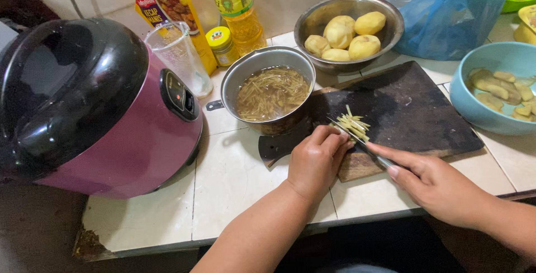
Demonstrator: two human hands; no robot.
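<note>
While my left hand (317,158) curled its fingers (335,142) down onto the potato strips (353,124), pinning them at the centre of the frame, my right hand (432,182) was closed round a knife (357,139), forefinger stretched along its back. I saw the blade lying across the strips, just beside the left fingertips. Both hands worked over a dark board (413,111) on the tiled counter (234,183). Touching the board's left end stood a pot (269,91) of water full of cut strips. Behind it, at upper centre, a steel bowl (385,33) held peeled potatoes (343,36). A blue bowl (474,103) of peelings sat at the right edge. A purple rice cooker (95,105) filled the left, with a glass (178,55), a small jar (221,44) and an oil bottle (240,8) beyond it.
</note>
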